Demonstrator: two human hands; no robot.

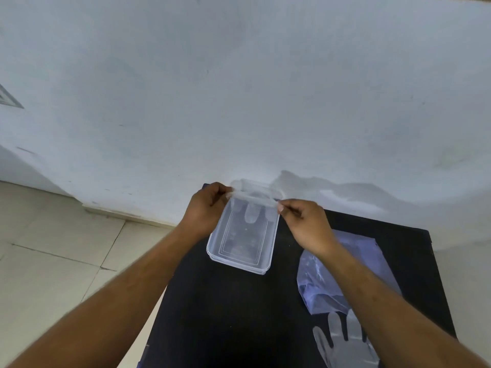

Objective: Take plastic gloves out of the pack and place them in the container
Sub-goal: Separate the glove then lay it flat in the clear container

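A clear rectangular plastic container (pixel 240 257) sits on a black table (pixel 225 314) near its far edge. My left hand (pixel 206 209) and my right hand (pixel 305 221) pinch the two ends of a folded clear plastic glove (pixel 252 208) over the container's far half; its fingers hang down into the container. To the right lies the crumpled clear pack (pixel 332 285), partly under my right forearm. Another clear glove (pixel 342 341) lies flat near the table's front right, fingers pointing away from me.
A pale wall (pixel 239 88) rises directly behind the table's far edge. Tiled floor (pixel 53 248) lies to the left of the table. The table's right edge (pixel 435 274) runs close to the pack.
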